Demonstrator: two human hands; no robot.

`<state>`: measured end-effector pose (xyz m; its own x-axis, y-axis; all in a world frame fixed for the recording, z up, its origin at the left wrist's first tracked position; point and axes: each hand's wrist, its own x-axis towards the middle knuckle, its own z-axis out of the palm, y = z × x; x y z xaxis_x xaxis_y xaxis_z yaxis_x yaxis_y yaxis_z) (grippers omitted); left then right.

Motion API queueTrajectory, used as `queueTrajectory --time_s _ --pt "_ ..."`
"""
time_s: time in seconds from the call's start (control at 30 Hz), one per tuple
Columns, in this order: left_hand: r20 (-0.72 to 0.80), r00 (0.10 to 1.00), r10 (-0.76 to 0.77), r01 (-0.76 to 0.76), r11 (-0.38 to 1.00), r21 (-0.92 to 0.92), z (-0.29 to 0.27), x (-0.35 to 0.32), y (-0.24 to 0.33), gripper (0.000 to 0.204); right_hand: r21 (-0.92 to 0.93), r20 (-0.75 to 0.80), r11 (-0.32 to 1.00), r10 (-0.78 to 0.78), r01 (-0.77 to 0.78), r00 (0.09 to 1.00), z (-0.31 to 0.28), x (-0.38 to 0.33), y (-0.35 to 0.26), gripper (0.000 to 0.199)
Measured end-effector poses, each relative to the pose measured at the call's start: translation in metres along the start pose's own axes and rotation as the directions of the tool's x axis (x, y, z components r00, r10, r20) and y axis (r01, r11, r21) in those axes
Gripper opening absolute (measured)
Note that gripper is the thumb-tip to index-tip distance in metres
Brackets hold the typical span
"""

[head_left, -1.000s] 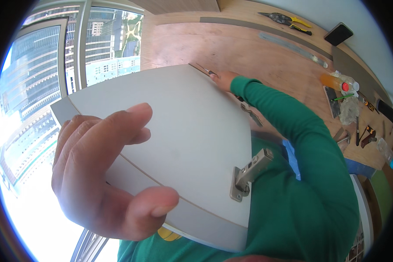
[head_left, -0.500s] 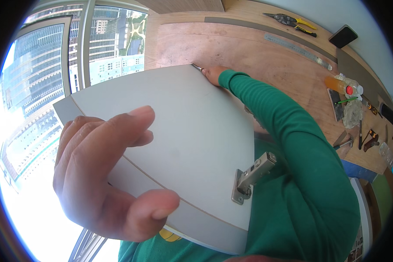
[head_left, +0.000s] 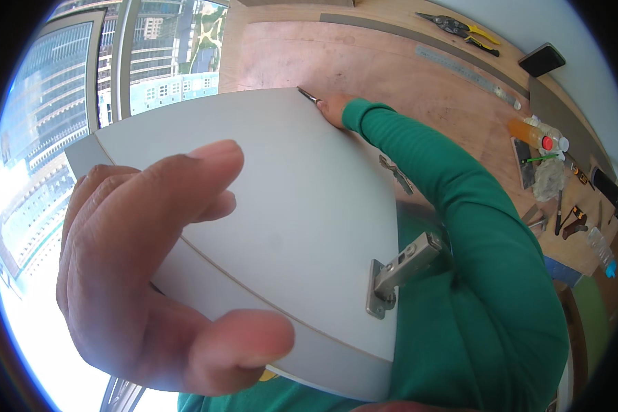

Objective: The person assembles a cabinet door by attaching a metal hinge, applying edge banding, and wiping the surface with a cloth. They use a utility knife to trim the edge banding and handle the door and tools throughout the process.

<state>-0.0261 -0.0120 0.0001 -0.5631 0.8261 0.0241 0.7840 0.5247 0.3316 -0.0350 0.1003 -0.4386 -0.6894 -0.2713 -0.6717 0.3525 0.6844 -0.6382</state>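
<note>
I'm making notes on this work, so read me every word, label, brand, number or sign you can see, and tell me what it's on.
No text can be read in this picture.
Metal ruler: any markings are too small to read.
Yellow-handled snips: any lettering is too small to read.
Hinge: any stamping is too small to read.
Pale grey panel: no lettering shows.

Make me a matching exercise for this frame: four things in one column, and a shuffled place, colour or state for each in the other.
1. slim pointed tool
2. hinge
3. snips
4. red-capped bottle

A. yellow-and-black handles
B. orange contents
C. in the right hand
D. mounted near an edge of the pale panel

Pairs: 1-C; 2-D; 3-A; 4-B
</note>
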Motion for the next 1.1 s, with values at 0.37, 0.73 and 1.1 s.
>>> queueTrajectory --time_s 0.37,0.73,1.1 --pt "0.044 0.999 -0.023 0.022 0.999 0.041 -0.006 -0.003 0.005 0.080 -0.021 0.083 0.996 0.087 -0.085 0.993 0.015 -0.065 0.042 0.061" --pt "0.051 0.999 -0.011 0.009 0.999 0.051 -0.007 0.000 0.003 0.076 -0.049 0.203 0.981 0.196 -0.190 0.959 0.022 -0.125 0.078 0.064" --pt "-0.010 1.000 0.009 -0.009 1.000 0.027 -0.003 -0.001 0.003 0.074 -0.009 0.053 0.999 0.039 -0.038 0.998 -0.014 -0.089 0.030 0.062"
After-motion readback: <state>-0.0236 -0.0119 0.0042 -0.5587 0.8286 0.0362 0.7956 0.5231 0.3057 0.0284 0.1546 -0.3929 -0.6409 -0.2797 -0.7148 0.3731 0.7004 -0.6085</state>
